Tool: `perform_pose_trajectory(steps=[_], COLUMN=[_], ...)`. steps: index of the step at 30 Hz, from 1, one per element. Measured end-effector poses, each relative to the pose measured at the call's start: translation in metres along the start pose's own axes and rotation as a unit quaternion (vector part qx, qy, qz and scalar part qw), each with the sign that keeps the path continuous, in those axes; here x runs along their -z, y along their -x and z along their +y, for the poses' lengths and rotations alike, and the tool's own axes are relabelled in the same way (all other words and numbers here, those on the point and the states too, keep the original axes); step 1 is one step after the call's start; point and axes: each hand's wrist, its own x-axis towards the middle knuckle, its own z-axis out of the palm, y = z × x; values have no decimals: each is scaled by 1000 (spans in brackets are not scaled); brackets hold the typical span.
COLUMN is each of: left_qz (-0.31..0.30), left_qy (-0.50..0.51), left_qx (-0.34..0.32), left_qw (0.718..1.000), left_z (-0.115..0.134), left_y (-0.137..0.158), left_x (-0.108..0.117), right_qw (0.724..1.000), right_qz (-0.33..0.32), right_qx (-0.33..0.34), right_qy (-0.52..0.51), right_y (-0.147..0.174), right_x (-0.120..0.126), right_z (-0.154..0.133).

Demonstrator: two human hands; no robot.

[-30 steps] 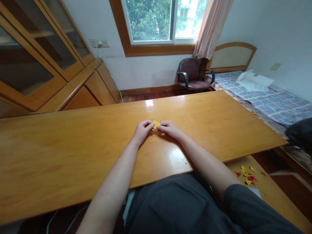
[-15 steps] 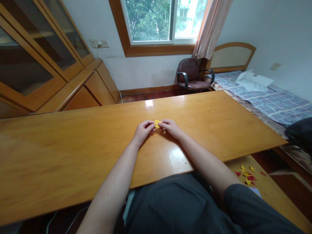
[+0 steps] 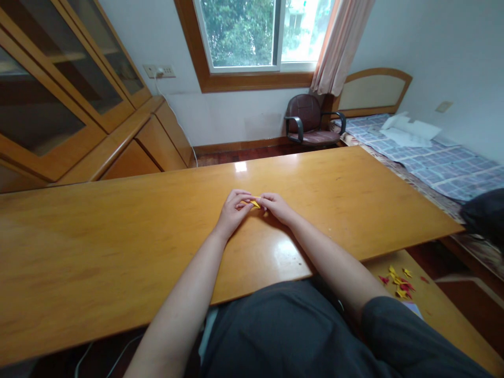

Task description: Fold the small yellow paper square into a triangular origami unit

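Observation:
A small piece of yellow folded paper (image 3: 255, 203) is held between my two hands, a little above the middle of the wooden table (image 3: 137, 252). My left hand (image 3: 233, 210) pinches its left side, thumb below and fingers reaching over the top. On the other side, my right hand (image 3: 275, 206) grips the paper's right end between thumb and fingers. Fingers cover most of the paper, so its exact shape is hidden.
Several yellow and red folded paper figures (image 3: 399, 284) lie on a lower wooden surface (image 3: 444, 320) at the right. Beyond the table stand a brown armchair (image 3: 309, 118) and a bed (image 3: 441, 163). A glass-door cabinet (image 3: 79, 105) is at the left.
My left hand has shifted slightly, its fingers now over the paper's top. The yellow paper, seen as a flat square before, now shows only a narrow part. My right hand stays nearly still.

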Motion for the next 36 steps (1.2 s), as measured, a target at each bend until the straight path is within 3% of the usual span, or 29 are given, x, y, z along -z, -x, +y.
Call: perform_pose_trajectory(steps=[10, 14, 16, 19, 22, 27, 31, 36], left_qz=[-2, 9, 16, 7, -13, -32, -44, -65], left_qy=[-81, -112, -131, -166, -209, -271, -303, -326], left_qx=[-55, -59, -56, -55, -67, -90, -106, -132], left_qw=[995, 992, 990, 985, 975, 958, 946, 934], left_z=[3, 4, 3, -2, -8, -10, -7, -4], left_y=[-2, -3, -4, -4, -4, -3, -2, -2], left_x=[5, 8, 9, 12, 13, 12, 13, 15], right_qw=[1000, 998, 995, 985, 953, 872, 833, 807], right_qz=[2, 46, 78, 103, 100, 103, 85, 56], right_qx=[18, 28, 51, 121, 195, 278, 302, 313], right_qy=[16, -27, -27, 70, 208, 389, 456, 498], right_y=[-3, -5, -5, -4, -2, 1, 3, 2], right_x=[1, -1, -2, -2, -2, -2, -2, 2], right_z=[1, 6, 8, 10, 9, 7, 6, 6])
